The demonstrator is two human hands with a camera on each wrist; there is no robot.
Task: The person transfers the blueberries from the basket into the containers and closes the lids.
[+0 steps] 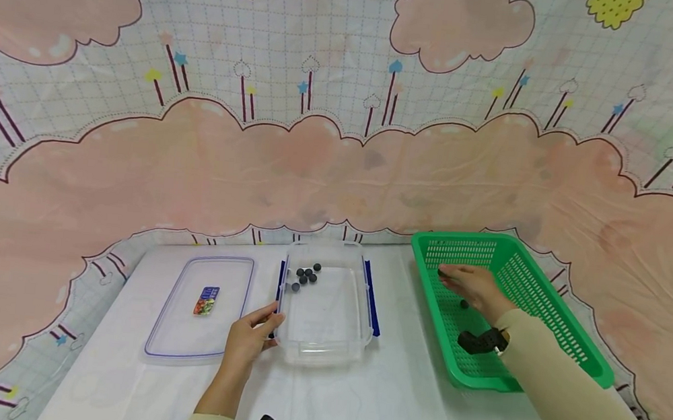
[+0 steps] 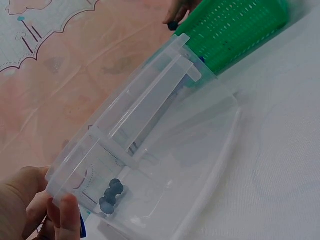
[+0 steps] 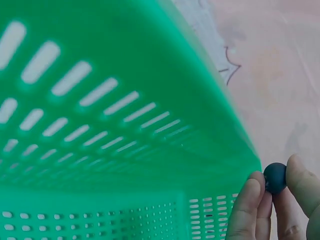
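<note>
My right hand pinches a blueberry between thumb and fingertips, over the left part of a green basket. Another blueberry lies inside the basket, below the hand. At the middle of the table stands a clear plastic container with blue side latches. Several blueberries sit together toward its far left corner. My left hand grips the container's left side near the front corner, thumb and fingers on the wall. In the right wrist view, the held blueberry shows beside the basket's rim.
A clear lid with a blue seal lies left of the container, with a small colourful label on it. White cloth covers the table. A patterned curtain hangs behind and along the sides.
</note>
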